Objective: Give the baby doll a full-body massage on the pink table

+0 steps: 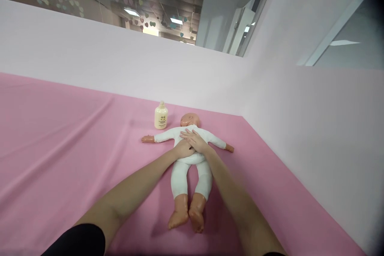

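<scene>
A baby doll (180, 178) in a white bodysuit lies stretched out with its head away from me, arms spread to the sides and bare feet towards me. On its torso rests my left hand (182, 149), laid flat and partly covered by the other hand. My right hand (196, 141) lies across it with the fingers extended over the doll's belly and chest. Neither hand grips anything. Beside the doll's head, to the left, stands a cream-coloured bottle (161, 118) with a rounded cap and small dark print.
A pink sheet (75, 160) with several creases covers the surface under the doll. White walls (120, 60) rise behind it and on the right (300, 128). Above the back wall, a window (168, 4) shows ceiling lights and hanging heart shapes.
</scene>
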`<state>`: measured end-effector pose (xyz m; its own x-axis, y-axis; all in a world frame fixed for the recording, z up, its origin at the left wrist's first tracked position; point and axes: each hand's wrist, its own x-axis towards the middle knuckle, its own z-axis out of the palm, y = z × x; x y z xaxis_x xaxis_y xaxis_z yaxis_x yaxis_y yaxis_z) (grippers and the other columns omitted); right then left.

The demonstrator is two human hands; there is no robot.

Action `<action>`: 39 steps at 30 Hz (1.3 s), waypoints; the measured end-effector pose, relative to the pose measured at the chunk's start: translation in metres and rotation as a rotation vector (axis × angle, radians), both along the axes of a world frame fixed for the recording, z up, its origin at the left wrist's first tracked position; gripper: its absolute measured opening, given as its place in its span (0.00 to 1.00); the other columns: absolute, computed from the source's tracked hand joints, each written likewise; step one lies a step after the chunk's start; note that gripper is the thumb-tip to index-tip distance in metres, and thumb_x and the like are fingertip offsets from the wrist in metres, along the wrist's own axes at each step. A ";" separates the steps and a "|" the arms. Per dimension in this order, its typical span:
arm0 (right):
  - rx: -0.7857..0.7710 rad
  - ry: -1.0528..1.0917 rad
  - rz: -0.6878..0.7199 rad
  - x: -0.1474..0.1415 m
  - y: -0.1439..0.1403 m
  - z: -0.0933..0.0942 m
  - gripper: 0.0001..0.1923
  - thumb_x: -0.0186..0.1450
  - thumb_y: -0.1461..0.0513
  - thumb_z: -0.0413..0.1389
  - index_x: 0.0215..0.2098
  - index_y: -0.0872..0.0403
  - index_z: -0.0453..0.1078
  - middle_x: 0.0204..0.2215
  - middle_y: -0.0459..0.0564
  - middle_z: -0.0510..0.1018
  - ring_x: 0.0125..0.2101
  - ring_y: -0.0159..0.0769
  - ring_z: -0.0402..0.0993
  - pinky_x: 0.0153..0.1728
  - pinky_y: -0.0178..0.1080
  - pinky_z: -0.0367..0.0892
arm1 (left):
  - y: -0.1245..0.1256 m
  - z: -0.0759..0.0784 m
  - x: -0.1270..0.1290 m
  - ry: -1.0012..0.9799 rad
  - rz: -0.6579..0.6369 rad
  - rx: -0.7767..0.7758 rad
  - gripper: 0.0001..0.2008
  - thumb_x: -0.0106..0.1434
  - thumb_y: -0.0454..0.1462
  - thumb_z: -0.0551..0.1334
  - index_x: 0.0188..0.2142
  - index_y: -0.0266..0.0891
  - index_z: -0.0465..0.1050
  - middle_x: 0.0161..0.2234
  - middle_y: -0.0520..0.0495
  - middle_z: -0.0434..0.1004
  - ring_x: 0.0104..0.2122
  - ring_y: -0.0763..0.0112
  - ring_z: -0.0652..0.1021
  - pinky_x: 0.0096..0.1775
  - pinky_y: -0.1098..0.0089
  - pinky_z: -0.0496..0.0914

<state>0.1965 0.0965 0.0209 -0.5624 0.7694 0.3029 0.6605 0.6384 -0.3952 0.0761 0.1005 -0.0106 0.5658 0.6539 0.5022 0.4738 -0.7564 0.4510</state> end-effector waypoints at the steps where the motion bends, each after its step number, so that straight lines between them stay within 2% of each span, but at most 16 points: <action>1: -0.006 0.007 0.007 0.003 0.004 -0.001 0.24 0.71 0.56 0.33 0.56 0.49 0.64 0.59 0.45 0.63 0.63 0.36 0.47 0.63 0.48 0.39 | 0.001 0.000 -0.003 -0.001 -0.040 -0.011 0.20 0.55 0.30 0.55 0.47 0.38 0.72 0.48 0.45 0.74 0.48 0.62 0.73 0.50 0.62 0.68; 4: -0.023 0.018 -0.014 0.009 0.009 -0.003 0.25 0.71 0.55 0.31 0.58 0.47 0.61 0.61 0.43 0.59 0.64 0.35 0.42 0.63 0.48 0.39 | 0.004 0.001 -0.006 -0.024 -0.082 -0.095 0.19 0.53 0.28 0.52 0.42 0.34 0.75 0.43 0.43 0.77 0.42 0.65 0.76 0.46 0.65 0.69; 8: -0.005 -0.010 -0.133 0.009 0.008 -0.007 0.26 0.70 0.55 0.30 0.61 0.49 0.55 0.64 0.44 0.50 0.65 0.35 0.40 0.63 0.47 0.40 | 0.006 0.001 -0.002 -0.063 0.013 -0.183 0.14 0.55 0.28 0.50 0.26 0.33 0.76 0.27 0.44 0.78 0.27 0.69 0.76 0.35 0.68 0.70; 11: -0.003 -0.048 -0.213 0.010 0.006 -0.011 0.27 0.70 0.55 0.29 0.63 0.50 0.51 0.65 0.44 0.46 0.65 0.34 0.39 0.63 0.46 0.39 | 0.006 0.001 -0.002 -0.085 0.052 -0.194 0.15 0.55 0.29 0.50 0.20 0.34 0.72 0.22 0.46 0.76 0.22 0.72 0.73 0.32 0.69 0.69; 13: 0.000 -0.076 -0.286 0.012 0.004 -0.014 0.27 0.70 0.55 0.29 0.64 0.51 0.48 0.65 0.45 0.44 0.65 0.35 0.37 0.63 0.47 0.40 | 0.006 0.001 -0.003 -0.102 0.055 -0.188 0.15 0.55 0.28 0.49 0.20 0.35 0.72 0.24 0.47 0.77 0.25 0.72 0.74 0.35 0.69 0.70; 18: -0.027 -0.138 -0.494 0.022 0.000 -0.025 0.29 0.69 0.54 0.30 0.66 0.55 0.41 0.66 0.51 0.40 0.65 0.41 0.37 0.61 0.51 0.45 | 0.007 0.001 -0.004 -0.246 -0.031 -0.076 0.17 0.53 0.25 0.49 0.27 0.39 0.75 0.36 0.50 0.79 0.40 0.71 0.75 0.50 0.66 0.67; 21: -0.081 -0.124 -0.534 0.025 -0.010 -0.028 0.30 0.69 0.54 0.31 0.66 0.61 0.40 0.65 0.56 0.40 0.65 0.46 0.37 0.61 0.54 0.45 | 0.007 0.001 -0.003 -0.269 0.059 -0.026 0.15 0.56 0.27 0.50 0.31 0.38 0.74 0.40 0.47 0.78 0.44 0.68 0.74 0.53 0.62 0.65; 25: -0.138 -0.142 -0.533 0.023 -0.039 -0.024 0.33 0.69 0.53 0.34 0.65 0.68 0.40 0.65 0.62 0.39 0.65 0.49 0.35 0.61 0.55 0.45 | 0.005 0.001 -0.002 -0.240 0.147 0.029 0.17 0.61 0.30 0.49 0.46 0.36 0.71 0.50 0.44 0.73 0.52 0.67 0.70 0.56 0.61 0.62; 28: -0.097 -0.205 -0.513 0.017 -0.066 -0.020 0.32 0.69 0.55 0.34 0.64 0.70 0.42 0.64 0.64 0.41 0.64 0.51 0.37 0.61 0.56 0.44 | 0.005 -0.001 0.000 -0.158 0.193 0.061 0.19 0.65 0.34 0.47 0.51 0.34 0.67 0.57 0.42 0.65 0.59 0.65 0.62 0.60 0.59 0.56; 32: -0.018 -0.286 -0.354 0.008 -0.094 -0.014 0.32 0.69 0.53 0.33 0.65 0.66 0.43 0.65 0.61 0.43 0.65 0.48 0.37 0.62 0.55 0.42 | 0.007 -0.005 0.003 -0.060 0.305 0.028 0.23 0.67 0.38 0.45 0.59 0.30 0.57 0.62 0.37 0.55 0.63 0.58 0.52 0.61 0.54 0.51; 36: 0.019 -0.277 -0.205 0.005 -0.100 -0.009 0.36 0.68 0.50 0.34 0.65 0.66 0.37 0.65 0.62 0.39 0.65 0.44 0.31 0.63 0.52 0.40 | 0.010 -0.007 0.001 -0.046 0.406 -0.031 0.27 0.67 0.41 0.43 0.63 0.28 0.46 0.64 0.33 0.46 0.64 0.56 0.46 0.61 0.52 0.48; 39: 0.107 -0.225 -0.143 0.000 -0.091 -0.007 0.37 0.68 0.50 0.35 0.66 0.64 0.29 0.65 0.61 0.35 0.65 0.43 0.27 0.63 0.53 0.39 | 0.009 -0.010 -0.001 0.035 0.385 -0.018 0.29 0.66 0.41 0.45 0.63 0.30 0.45 0.64 0.34 0.44 0.64 0.56 0.44 0.61 0.50 0.47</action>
<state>0.1967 0.0050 0.0142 -0.5129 0.8162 0.2660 0.8103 0.5626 -0.1639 0.0748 0.1094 -0.0207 0.2934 0.8307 0.4732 0.7371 -0.5118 0.4413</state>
